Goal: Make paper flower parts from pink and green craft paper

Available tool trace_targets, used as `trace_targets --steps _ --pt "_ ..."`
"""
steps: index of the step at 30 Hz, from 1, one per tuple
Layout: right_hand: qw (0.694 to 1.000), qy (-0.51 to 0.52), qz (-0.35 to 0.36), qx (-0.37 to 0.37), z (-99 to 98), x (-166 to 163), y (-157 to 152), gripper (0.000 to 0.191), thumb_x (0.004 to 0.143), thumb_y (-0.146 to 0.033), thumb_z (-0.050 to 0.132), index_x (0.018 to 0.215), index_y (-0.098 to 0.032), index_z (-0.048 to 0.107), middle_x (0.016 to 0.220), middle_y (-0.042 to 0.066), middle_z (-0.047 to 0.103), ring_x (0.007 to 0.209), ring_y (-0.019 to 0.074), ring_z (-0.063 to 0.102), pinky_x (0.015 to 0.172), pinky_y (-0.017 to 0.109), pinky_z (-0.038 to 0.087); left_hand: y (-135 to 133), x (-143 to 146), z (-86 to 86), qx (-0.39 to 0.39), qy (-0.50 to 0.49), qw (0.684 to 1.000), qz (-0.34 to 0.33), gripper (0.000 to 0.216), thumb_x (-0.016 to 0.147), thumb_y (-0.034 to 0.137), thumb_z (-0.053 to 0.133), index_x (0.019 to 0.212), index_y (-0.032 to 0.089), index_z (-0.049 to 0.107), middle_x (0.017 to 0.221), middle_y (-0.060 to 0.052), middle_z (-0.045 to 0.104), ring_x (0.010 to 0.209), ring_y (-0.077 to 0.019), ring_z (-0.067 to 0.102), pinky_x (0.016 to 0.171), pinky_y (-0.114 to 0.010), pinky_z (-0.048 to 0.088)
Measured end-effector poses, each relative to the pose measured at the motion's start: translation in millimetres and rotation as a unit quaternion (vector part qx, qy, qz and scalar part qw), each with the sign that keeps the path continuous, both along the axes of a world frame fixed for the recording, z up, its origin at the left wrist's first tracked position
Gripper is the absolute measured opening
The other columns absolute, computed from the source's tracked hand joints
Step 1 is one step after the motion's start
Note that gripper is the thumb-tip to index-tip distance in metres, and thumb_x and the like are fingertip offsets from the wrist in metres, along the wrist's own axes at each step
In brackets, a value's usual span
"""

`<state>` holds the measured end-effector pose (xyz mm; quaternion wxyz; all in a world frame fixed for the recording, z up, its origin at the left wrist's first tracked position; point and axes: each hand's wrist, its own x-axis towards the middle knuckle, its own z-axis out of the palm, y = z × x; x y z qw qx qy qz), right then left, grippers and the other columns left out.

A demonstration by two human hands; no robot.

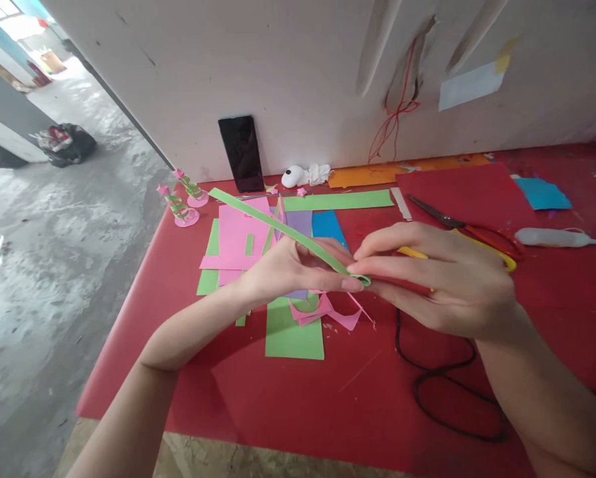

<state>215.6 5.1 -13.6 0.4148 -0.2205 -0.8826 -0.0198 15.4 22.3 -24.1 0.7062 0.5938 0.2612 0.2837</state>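
A long green paper strip [272, 222] runs from the upper left down to my fingertips above the red table [298, 398]. My left hand [288, 269] pinches the strip near its lower end. My right hand [442, 279] pinches the folded tip of the same strip, fingertips meeting the left hand's. Under the hands lie pink paper scraps [335, 312], a green sheet [290, 335] and a pink sheet [238, 236].
Red-handled scissors [470, 229] and a white glue bottle [551, 237] lie at the right. A black phone [242, 153] leans on the wall. Two small pink-and-green paper figures [183, 202] stand at the far left corner. A black cord [442, 392] loops at the front right.
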Motion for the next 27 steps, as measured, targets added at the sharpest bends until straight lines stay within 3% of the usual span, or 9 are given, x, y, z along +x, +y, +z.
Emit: trace_targets --steps 5,11,21,27 --pt "0.991 0.1 -0.073 0.047 -6.2 -6.3 -1.7 0.023 0.075 -0.008 0.071 0.093 -0.02 0.061 0.087 0.001 0.066 0.077 0.0095 0.063 0.064 0.023 0.054 -3.3 0.4 -3.1 -0.01 -0.044 0.998 0.034 0.006 0.077 0.024 0.073 0.082 0.026 0.074 0.085 0.005 0.069 0.073 -0.005 0.058 0.061 -0.016 0.045" --pt "0.985 0.053 -0.106 0.124 -10.4 -8.4 -4.7 0.027 0.075 -0.004 0.068 0.099 -0.016 0.062 0.087 0.004 0.069 0.067 0.0098 0.062 0.057 0.025 0.053 -4.7 4.9 -3.8 -0.009 -0.065 0.996 0.065 0.009 0.075 0.026 0.075 0.083 0.022 0.073 0.085 0.003 0.07 0.081 -0.0068 0.063 0.074 -0.018 0.051" --pt "0.979 0.016 -0.099 0.178 -4.7 -13.0 -5.1 0.018 0.075 -0.008 0.069 0.09 -0.017 0.062 0.079 0.001 0.072 0.066 0.0102 0.064 0.059 0.024 0.056 -5.8 6.0 -0.6 0.03 -0.004 0.997 0.071 0.017 0.069 0.03 0.079 0.078 0.016 0.072 0.091 -0.002 0.069 0.079 -0.0105 0.062 0.07 -0.021 0.05" --pt "0.985 -0.03 -0.064 0.158 -4.5 -6.1 -5.0 0.014 0.08 -0.011 0.066 0.093 -0.013 0.062 0.082 0.002 0.072 0.068 0.0097 0.063 0.056 0.026 0.051 -6.0 5.8 4.4 0.046 -0.026 0.998 0.034 0.011 0.067 0.022 0.079 0.074 0.017 0.072 0.084 0.001 0.067 0.08 -0.0089 0.061 0.076 -0.021 0.05"
